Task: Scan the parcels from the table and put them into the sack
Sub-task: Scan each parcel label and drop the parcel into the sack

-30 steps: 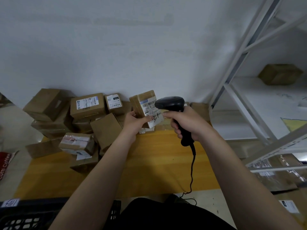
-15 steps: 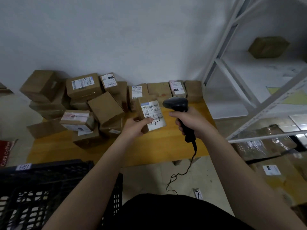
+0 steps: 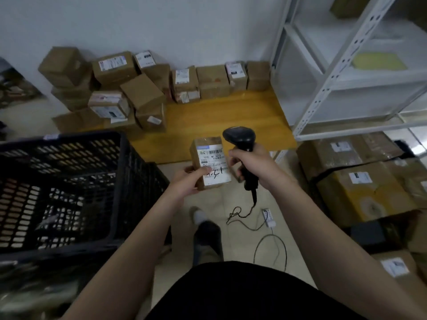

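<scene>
The left grip [image 3: 189,179] is clamped on a small brown cardboard parcel [image 3: 209,144], fingers round its lower end and the thumb lying across the bottom of its white label [image 3: 213,162]. The printed barcode at the label's top is uncovered. The right grip [image 3: 251,162] is wrapped round the handle of a black handheld barcode scanner [image 3: 240,137], just right of the parcel. The scanner's head sits beside the parcel's far upper corner, and its cable [image 3: 254,199] hangs below the wrist.

The parcel is held in the air, nearer the body than the yellow wooden desk [image 3: 231,116]. A heap of brown cardboard parcels [image 3: 143,93] waits there, beyond and left of both grips. A black plastic lattice crate [image 3: 69,181] stands left of the left grip. I cannot make out a sack plainly.

The step in hand looks to be the scan. The label faces up towards the head, while the scanner's window seems aimed past it. To do it well, tip the parcel's top towards the right grip, or swing the scanner head over the barcode. Leave the thumb low, off the bars, and hold both steady until the read registers.
</scene>
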